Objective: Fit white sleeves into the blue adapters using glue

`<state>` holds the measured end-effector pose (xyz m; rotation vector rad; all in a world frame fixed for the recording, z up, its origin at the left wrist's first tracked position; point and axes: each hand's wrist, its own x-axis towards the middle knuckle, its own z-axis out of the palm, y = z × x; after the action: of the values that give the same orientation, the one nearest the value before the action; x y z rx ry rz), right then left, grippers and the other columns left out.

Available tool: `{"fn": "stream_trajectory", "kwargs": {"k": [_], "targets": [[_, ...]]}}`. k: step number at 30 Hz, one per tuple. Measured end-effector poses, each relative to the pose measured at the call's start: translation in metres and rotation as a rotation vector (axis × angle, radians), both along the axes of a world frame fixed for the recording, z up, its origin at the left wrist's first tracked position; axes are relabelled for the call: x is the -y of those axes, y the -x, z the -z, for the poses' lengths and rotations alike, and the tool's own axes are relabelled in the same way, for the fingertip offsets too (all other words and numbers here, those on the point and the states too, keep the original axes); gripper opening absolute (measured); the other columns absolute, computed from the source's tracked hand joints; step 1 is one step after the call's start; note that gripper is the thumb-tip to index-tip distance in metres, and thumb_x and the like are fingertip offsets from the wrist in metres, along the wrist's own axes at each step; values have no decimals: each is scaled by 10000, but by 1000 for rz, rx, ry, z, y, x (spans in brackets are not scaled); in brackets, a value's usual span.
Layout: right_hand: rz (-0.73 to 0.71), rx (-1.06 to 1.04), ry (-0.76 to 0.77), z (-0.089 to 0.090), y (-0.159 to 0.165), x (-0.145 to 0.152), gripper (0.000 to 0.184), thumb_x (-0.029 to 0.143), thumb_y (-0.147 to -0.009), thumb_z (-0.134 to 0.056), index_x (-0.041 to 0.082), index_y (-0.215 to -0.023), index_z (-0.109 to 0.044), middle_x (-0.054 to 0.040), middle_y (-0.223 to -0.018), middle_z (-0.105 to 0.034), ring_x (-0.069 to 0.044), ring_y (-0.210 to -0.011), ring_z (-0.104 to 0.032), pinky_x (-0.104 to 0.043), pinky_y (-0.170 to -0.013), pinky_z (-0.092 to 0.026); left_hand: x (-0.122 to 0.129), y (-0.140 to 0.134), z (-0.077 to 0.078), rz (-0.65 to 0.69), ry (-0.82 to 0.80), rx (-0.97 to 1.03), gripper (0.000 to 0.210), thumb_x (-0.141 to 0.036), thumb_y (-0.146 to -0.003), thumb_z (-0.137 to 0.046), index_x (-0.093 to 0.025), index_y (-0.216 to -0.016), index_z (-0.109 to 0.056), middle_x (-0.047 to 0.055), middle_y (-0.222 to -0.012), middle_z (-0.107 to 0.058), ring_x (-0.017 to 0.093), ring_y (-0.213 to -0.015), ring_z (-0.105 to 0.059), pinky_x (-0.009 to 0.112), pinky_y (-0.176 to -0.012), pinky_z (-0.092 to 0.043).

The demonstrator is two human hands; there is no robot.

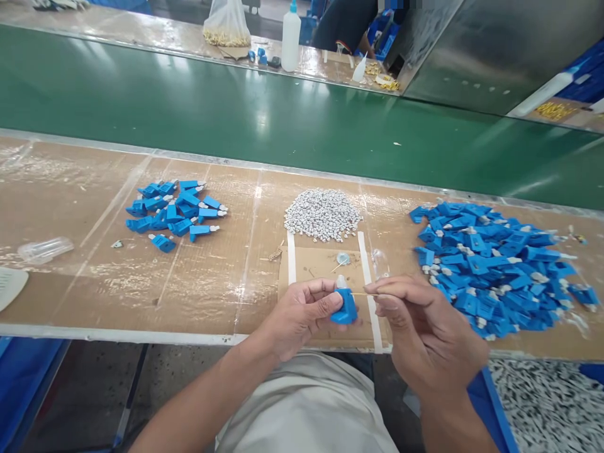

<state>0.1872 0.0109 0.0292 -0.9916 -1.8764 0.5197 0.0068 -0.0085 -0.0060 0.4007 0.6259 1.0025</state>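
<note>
My left hand (302,314) is closed on a blue plastic part (347,308) with a whitish tip that points up and away from me. Between the thumb and fingertips of my right hand (425,327) is a thin stick (364,294), its far end at the side of the blue part. Whether that end touches or enters the part is too small to tell. Just beyond my hands, a small round dish (343,258) sits on a cardboard sheet (316,267) edged with white tape. Farther out is a pile of small grey-white pieces (323,214).
A large heap of blue parts (495,264) lies to the right, a smaller group (174,211) to the left. Clear plastic pieces (46,250) rest far left. Beyond a green belt (212,107) stand a white bottle (291,38) and a bag of yellowish pieces (227,25), near another person's arm.
</note>
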Motion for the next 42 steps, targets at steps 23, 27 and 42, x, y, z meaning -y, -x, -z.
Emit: {"fn": "stream_trajectory", "kwargs": {"k": [23,27,42], "targets": [[-67,120,-77,6,0,-2,211,53,-940,-645,228,-1058,-666,-16,-937,-751,-181,-869,-703,-324,-740,-542,1,1,12,-15,-17,10,367,-392,-772,-871,-115,-983,-755,86,-855,-717,191,-786,-705,259,-668,-508],[-82,96,-27,5,0,-1,218,51,-943,-641,233,-1058,-670,-13,-932,-740,-177,-853,-693,-326,-756,-538,1,3,11,-16,-13,19,346,-376,-784,-863,-110,-983,-766,86,-848,-723,182,-770,-708,246,-655,-510],[-38,216,207,40,-21,-26,195,253,-1023,-581,238,-1125,-747,-66,-1048,-678,-227,-995,-661,-376,-862,-519,7,23,26,-82,54,60,299,-322,-800,-857,-113,-976,-735,84,-864,-747,187,-774,-758,195,-628,-534]]}}
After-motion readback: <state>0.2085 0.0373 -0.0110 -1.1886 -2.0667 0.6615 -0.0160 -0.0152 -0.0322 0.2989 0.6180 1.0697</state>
